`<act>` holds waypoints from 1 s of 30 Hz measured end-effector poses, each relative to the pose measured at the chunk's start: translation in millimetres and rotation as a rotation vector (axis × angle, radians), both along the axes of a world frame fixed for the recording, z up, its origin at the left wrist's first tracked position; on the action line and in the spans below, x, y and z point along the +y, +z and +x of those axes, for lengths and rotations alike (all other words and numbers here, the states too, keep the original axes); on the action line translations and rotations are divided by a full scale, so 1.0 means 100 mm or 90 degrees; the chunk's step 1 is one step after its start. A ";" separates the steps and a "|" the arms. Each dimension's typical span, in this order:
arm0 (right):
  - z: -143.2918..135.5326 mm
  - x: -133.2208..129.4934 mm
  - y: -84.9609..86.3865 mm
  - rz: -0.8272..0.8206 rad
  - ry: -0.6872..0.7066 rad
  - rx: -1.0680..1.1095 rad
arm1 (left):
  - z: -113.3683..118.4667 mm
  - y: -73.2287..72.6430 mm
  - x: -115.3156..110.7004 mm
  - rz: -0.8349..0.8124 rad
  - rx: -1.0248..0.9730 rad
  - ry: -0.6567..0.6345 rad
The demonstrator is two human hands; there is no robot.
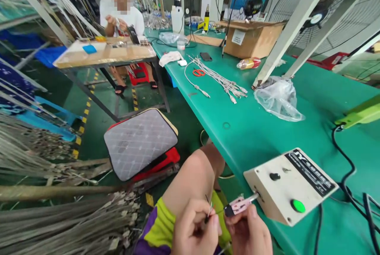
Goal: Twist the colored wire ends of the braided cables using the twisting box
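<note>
My left hand [194, 227] is closed in a pinch on a thin dark wire [207, 198], which sticks up past the fingertips. Between the fingers of my right hand [251, 231] is a small pink-and-black part [239, 206], too small to name more exactly. A thin dark strand seems to run from it toward my left fingers. The part lies against or just before a metal shaft [254, 196] from a beige control box [285, 187]; I cannot tell if they are joined. The box stands at the edge of the green table and has a green button [297, 206] and a black knob.
Grey cables [219, 77], red scissors [198, 73], a phone [206, 56] and a plastic bag [280, 96] lie on the green table [237, 136]. Behind stands a cardboard box [252, 39]. A co-worker [121, 13] sits across. Cable bundles [74, 215] and a padded stool [142, 140] are left.
</note>
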State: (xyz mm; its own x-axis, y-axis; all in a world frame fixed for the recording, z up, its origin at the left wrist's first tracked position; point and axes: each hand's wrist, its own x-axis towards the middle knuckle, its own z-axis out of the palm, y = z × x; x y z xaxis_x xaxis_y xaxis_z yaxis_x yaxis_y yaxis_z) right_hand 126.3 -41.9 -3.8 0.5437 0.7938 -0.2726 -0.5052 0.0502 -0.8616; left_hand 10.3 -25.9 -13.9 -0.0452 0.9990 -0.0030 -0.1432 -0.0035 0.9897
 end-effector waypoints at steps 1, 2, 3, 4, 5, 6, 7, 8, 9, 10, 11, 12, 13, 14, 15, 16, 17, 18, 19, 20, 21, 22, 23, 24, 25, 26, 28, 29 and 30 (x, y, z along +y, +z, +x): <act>0.02 0.04 0.01 -0.006 0.007 0.012 | -0.01 0.03 0.01 -0.002 -0.008 -0.005; 0.03 0.07 0.02 -0.006 0.011 0.023 | -0.03 0.06 0.03 0.001 -0.012 -0.012; 0.04 0.10 0.04 -0.004 0.014 0.035 | -0.05 0.08 0.05 0.007 -0.013 -0.020; 0.04 0.12 0.07 -0.002 0.016 0.053 | -0.08 0.10 0.06 0.016 -0.011 -0.034; 0.04 0.12 0.09 0.001 0.019 0.078 | -0.11 0.11 0.08 0.024 -0.008 -0.055; 0.03 0.12 0.12 0.004 0.023 0.108 | -0.13 0.12 0.09 0.033 -0.003 -0.081; 0.02 0.10 0.13 0.006 0.032 0.141 | -0.16 0.12 0.10 0.042 0.003 -0.106; 0.01 0.08 0.14 0.007 0.044 0.171 | -0.18 0.11 0.11 0.048 0.010 -0.126; -0.01 0.06 0.14 0.008 0.058 0.194 | -0.20 0.11 0.11 0.054 0.017 -0.141; -0.02 0.04 0.13 0.014 0.063 0.208 | -0.22 0.10 0.11 0.060 0.022 -0.147; -0.03 0.03 0.13 0.023 0.062 0.212 | -0.23 0.09 0.11 0.066 0.028 -0.147; -0.04 0.02 0.13 0.035 0.061 0.207 | -0.24 0.08 0.10 0.070 0.034 -0.146; -0.05 0.03 0.13 0.048 0.064 0.198 | -0.25 0.06 0.10 0.072 0.041 -0.149; -0.05 0.04 0.15 0.060 0.067 0.187 | -0.25 0.05 0.09 0.073 0.048 -0.153; -0.05 0.05 0.17 0.070 0.075 0.178 | -0.25 0.03 0.08 0.073 0.055 -0.157; -0.05 0.07 0.19 0.077 0.086 0.173 | -0.25 0.01 0.07 0.072 0.060 -0.160; -0.05 0.09 0.22 0.080 0.094 0.169 | -0.24 -0.01 0.07 0.069 0.064 -0.165; -0.04 0.10 0.24 0.083 0.097 0.167 | -0.23 -0.02 0.07 0.069 0.063 -0.166; -0.04 0.11 0.26 0.086 0.094 0.166 | -0.22 -0.03 0.07 0.070 0.061 -0.168; -0.04 0.12 0.27 0.087 0.093 0.165 | -0.22 -0.04 0.07 0.069 0.056 -0.172; -0.04 0.13 0.28 0.085 0.094 0.164 | -0.21 -0.05 0.07 0.066 0.052 -0.178; -0.03 0.13 0.29 0.085 0.094 0.163 | -0.21 -0.05 0.07 0.061 0.048 -0.182; -0.04 0.13 0.29 0.086 0.094 0.162 | -0.21 -0.05 0.07 0.056 0.046 -0.185; -0.04 0.13 0.29 0.088 0.094 0.160 | -0.21 -0.05 0.07 0.050 0.045 -0.185; -0.04 0.13 0.29 0.088 0.095 0.159 | -0.21 -0.05 0.07 0.044 0.046 -0.183; -0.05 0.12 0.28 0.086 0.096 0.159 | -0.22 -0.05 0.06 0.042 0.047 -0.181; -0.06 0.11 0.24 0.083 0.092 0.169 | -0.23 -0.04 0.06 0.042 0.048 -0.175; -0.07 0.09 0.21 0.077 0.088 0.179 | -0.23 -0.03 0.06 0.047 0.050 -0.174; -0.08 0.08 0.17 0.069 0.082 0.188 | -0.23 -0.01 0.07 0.055 0.051 -0.172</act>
